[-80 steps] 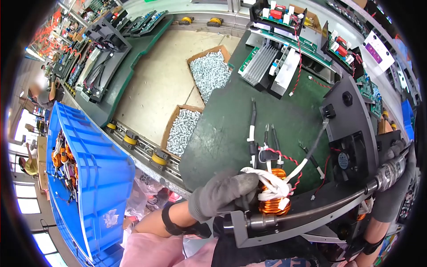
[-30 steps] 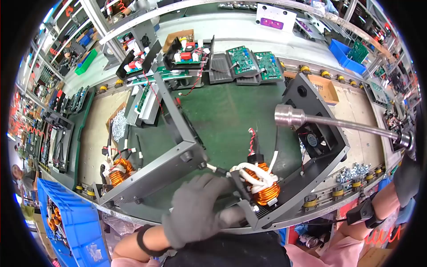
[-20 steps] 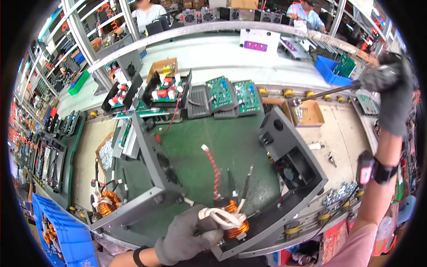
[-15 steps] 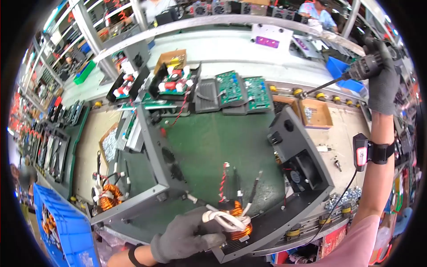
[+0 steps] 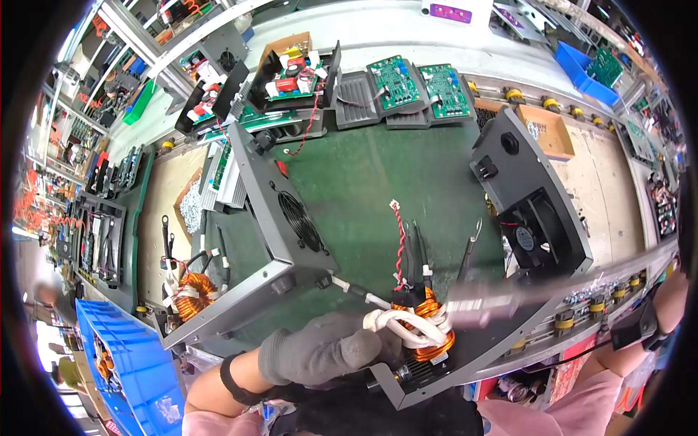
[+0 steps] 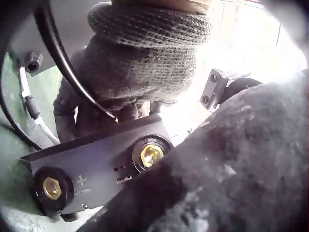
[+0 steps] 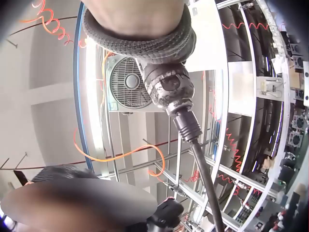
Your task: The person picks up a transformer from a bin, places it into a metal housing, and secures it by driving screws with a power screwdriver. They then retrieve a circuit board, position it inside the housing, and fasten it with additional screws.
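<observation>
My left hand (image 5: pixel 316 349), in a grey glove, has curled fingers at the white cable (image 5: pixel 411 327) of a copper-wound toroidal coil (image 5: pixel 429 352). The coil sits in an open black metal chassis (image 5: pixel 538 225). In the left wrist view the fingertips of my left hand (image 6: pixel 140 72) are hidden behind the end panel (image 6: pixel 101 164), which carries brass terminals (image 6: pixel 51 187) in black rings. My right hand (image 7: pixel 140 46), gloved, grips a power screwdriver (image 7: pixel 169 87) with a long shaft. Its socket end (image 5: pixel 480 301) is blurred close over the coil.
A second chassis (image 5: pixel 273 240) with another coil (image 5: pixel 193 298) stands left on the green board (image 5: pixel 356 189). Heat sinks and circuit boards (image 5: pixel 396 80) line the back. A box of screws (image 5: pixel 549 131) is at back right; a blue crate (image 5: pixel 134 363) stands at lower left.
From reaching toward the back-right screw box, my right arm has swung the screwdriver back, bringing its socket to the coil. My left hand stays at the chassis. The head view has shifted.
</observation>
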